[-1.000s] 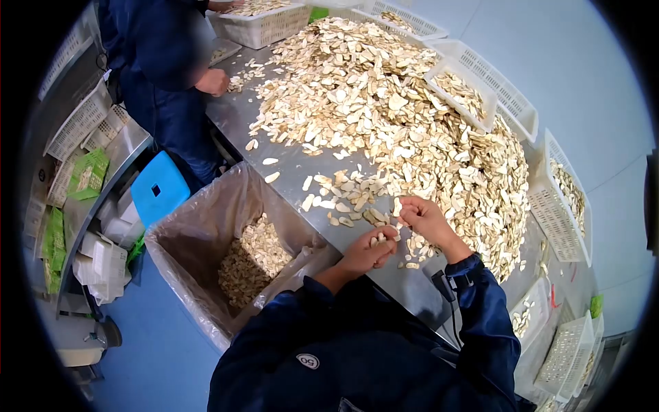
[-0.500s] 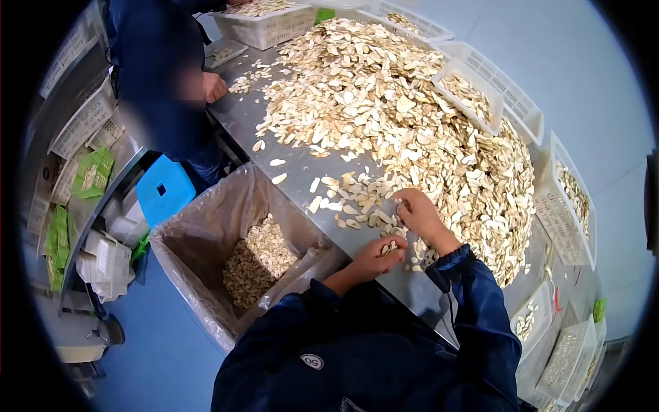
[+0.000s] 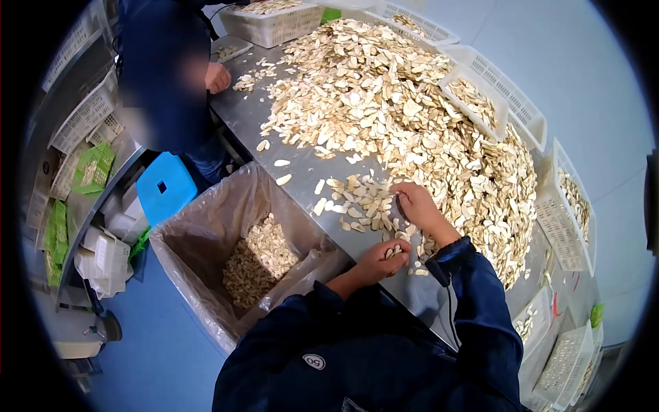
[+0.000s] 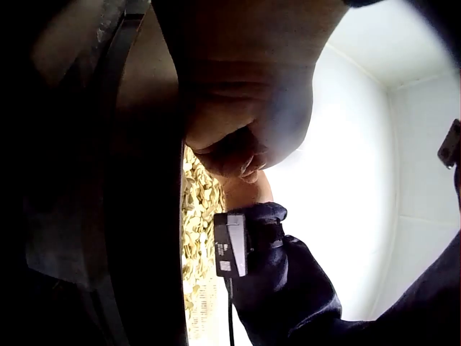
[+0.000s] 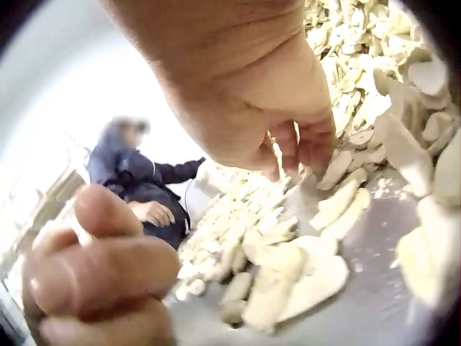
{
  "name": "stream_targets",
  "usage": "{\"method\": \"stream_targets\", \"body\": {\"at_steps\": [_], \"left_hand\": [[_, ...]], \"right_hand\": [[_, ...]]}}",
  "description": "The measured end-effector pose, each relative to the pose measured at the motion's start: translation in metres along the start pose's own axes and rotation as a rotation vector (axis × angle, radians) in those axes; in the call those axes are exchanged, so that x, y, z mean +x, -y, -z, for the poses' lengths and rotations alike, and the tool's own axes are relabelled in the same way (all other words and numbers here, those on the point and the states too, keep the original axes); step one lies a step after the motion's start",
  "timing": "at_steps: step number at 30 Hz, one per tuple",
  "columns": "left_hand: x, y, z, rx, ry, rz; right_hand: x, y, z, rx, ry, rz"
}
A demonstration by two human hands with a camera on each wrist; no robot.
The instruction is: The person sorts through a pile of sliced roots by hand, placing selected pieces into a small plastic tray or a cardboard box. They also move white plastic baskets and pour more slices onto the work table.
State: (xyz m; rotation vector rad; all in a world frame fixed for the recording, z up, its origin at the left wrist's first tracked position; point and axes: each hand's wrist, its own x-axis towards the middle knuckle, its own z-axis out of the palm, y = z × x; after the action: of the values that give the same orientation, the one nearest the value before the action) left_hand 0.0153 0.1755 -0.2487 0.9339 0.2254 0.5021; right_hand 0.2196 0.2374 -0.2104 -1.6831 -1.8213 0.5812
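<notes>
Pale, brown-edged dried slices (image 3: 371,196) lie loose on the metal table beside a large heap of the same slices (image 3: 412,123). My left hand (image 3: 382,264) is curled palm-up near the table's front edge, holding several slices (image 3: 393,252). In the left wrist view that hand (image 4: 241,108) is dark and its palm is hidden. My right hand (image 3: 420,207) reaches down at the border between the loose slices and the heap. In the right wrist view, its fingers (image 5: 313,148) are bent close over the slices, with a thin slice (image 5: 277,153) edge-on at the fingertips.
Left of my hands stands a bin with a clear plastic liner (image 3: 206,233), partly filled with slices. White baskets (image 3: 566,213) line the table's far and right sides. Another person (image 3: 165,75) stands at the far left end. A blue stool (image 3: 165,187) is behind the bin.
My right hand has moved from beside the left hand up and left to the loose slices. The left hand still holds its slices and has shifted slightly right and down in view.
</notes>
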Motion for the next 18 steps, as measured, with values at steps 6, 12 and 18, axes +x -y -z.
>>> {"method": "stream_targets", "body": {"at_steps": [6, 12, 18], "left_hand": [[-0.003, -0.003, -0.001, -0.028, 0.006, 0.016], [-0.002, -0.002, -0.001, -0.013, 0.006, 0.007], [-0.003, -0.003, -0.003, 0.009, -0.005, -0.005]], "right_hand": [[-0.004, 0.019, 0.038, 0.195, 0.028, -0.219], [-0.024, 0.003, 0.043, -0.103, -0.053, -0.225], [-0.025, 0.009, 0.049, 0.687, 0.017, -0.486]]}}
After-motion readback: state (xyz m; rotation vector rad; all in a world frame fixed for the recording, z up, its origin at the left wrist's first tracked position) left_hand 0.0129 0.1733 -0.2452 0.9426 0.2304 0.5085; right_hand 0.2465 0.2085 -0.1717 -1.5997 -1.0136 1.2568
